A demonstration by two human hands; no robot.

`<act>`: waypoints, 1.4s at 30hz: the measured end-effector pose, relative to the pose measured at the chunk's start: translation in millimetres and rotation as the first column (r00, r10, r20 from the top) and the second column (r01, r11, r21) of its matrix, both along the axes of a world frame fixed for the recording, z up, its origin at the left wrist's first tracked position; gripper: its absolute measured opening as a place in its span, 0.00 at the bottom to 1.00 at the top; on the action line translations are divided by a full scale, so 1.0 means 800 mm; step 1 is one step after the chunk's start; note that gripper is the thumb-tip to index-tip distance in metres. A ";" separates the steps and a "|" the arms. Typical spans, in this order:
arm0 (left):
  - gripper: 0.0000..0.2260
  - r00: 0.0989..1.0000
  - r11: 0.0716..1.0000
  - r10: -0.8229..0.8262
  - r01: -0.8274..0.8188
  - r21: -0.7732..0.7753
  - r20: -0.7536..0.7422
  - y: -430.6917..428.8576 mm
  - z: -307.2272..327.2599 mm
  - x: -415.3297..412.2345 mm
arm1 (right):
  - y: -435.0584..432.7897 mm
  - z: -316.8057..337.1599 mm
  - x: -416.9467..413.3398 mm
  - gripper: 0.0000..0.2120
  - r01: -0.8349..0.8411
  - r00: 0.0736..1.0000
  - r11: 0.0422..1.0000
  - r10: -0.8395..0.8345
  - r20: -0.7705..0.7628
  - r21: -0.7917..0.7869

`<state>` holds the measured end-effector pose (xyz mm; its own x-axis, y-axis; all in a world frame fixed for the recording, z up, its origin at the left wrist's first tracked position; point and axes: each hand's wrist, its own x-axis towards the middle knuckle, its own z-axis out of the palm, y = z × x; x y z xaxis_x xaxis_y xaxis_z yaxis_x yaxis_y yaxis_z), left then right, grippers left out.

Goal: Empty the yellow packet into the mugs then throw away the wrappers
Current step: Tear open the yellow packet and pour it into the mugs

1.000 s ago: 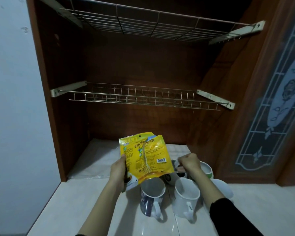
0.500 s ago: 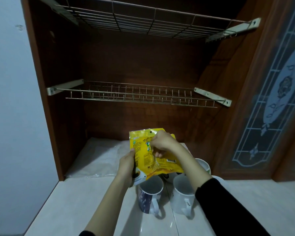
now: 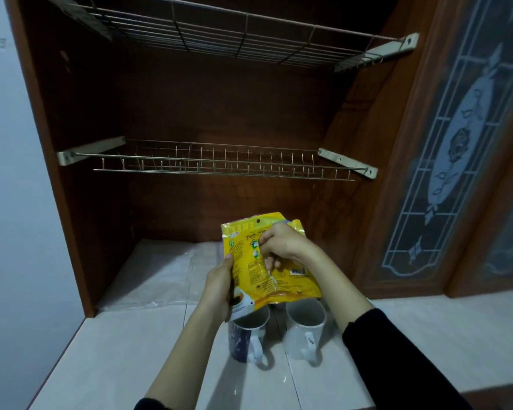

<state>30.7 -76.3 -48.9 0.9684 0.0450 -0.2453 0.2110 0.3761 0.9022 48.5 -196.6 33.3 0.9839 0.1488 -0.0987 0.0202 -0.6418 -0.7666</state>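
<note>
I hold a yellow packet (image 3: pixel 282 284) upright above two mugs. My left hand (image 3: pixel 218 287) grips its lower left edge. My right hand (image 3: pixel 282 247) rests on the packet's front near the top, fingers pinched on it. Below the packet a dark blue mug (image 3: pixel 243 340) with a white handle stands on the left. A white mug (image 3: pixel 304 332) stands right of it. Both mugs face me with their handles. The packet hides whatever stands behind the mugs.
The mugs stand on a pale tiled counter (image 3: pixel 125 356) in front of an open wooden cabinet. A clear plastic sheet (image 3: pixel 163 273) lies on the cabinet floor. Two wire racks (image 3: pixel 219 164) hang above. A glass-panelled door (image 3: pixel 456 161) stands at the right.
My right hand rose from the mugs to the packet's front and now pinches it near the top. The packet stays in my left hand above the mugs.
</note>
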 end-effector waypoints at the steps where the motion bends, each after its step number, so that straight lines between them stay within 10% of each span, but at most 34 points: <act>1: 0.13 1.000 1.000 0.002 -0.002 -0.009 -0.001 -0.001 -0.001 0.000 | -0.005 0.001 -0.001 0.09 0.021 0.999 1.000 -0.021 0.026 0.011; 11: 0.15 0.985 0.986 -0.147 0.139 0.095 0.084 -0.022 -0.002 -0.005 | -0.036 -0.002 -0.020 0.07 0.152 0.986 0.988 -0.154 0.068 0.039; 24: 0.07 0.995 0.996 -0.053 0.059 -0.069 0.079 -0.028 -0.002 0.001 | -0.141 -0.008 -0.005 0.11 0.513 0.663 0.754 -0.652 0.368 0.410; 36: 0.11 0.993 0.994 -0.061 0.070 -0.088 0.101 -0.044 0.000 0.019 | -0.182 -0.112 0.041 0.10 0.613 0.771 0.775 -0.629 0.099 0.156; 42: 0.12 0.995 0.994 -0.074 0.080 -0.075 0.072 -0.055 0.007 0.020 | -0.165 -0.054 0.026 0.12 0.529 0.724 0.769 -0.629 0.282 0.359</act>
